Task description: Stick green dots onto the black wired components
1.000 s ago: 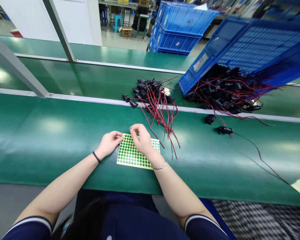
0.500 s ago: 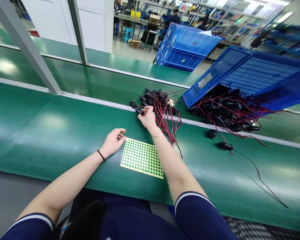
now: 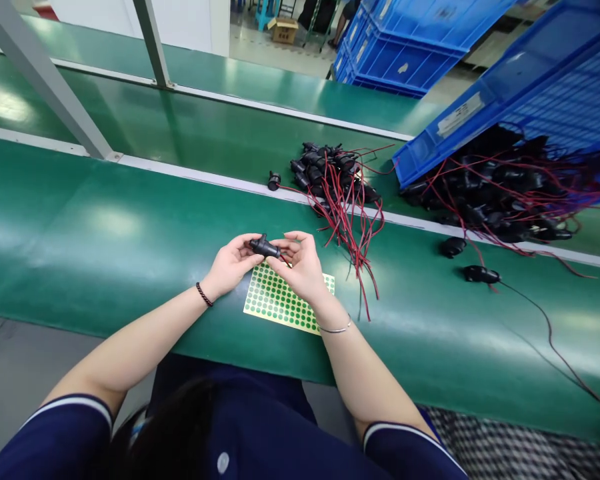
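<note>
Above sticker sheet (image 3: 289,299), hands apparently pinch connector (image 3: 265,247).

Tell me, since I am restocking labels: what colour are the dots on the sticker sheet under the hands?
Green dots on a pale yellow sticker sheet, clearest in the head view.

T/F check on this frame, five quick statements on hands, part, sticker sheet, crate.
1. Both hands hold one black connector. True: left hand, right hand.
2. The sticker sheet carries red dots. False: green dots.
3. The sheet lies on the green belt below the hands. True.
4. The blue crate stands upright. False: it is tipped, with wired parts spilling from it.
5. The pile of connectors has blue wires. False: red wires.
</note>
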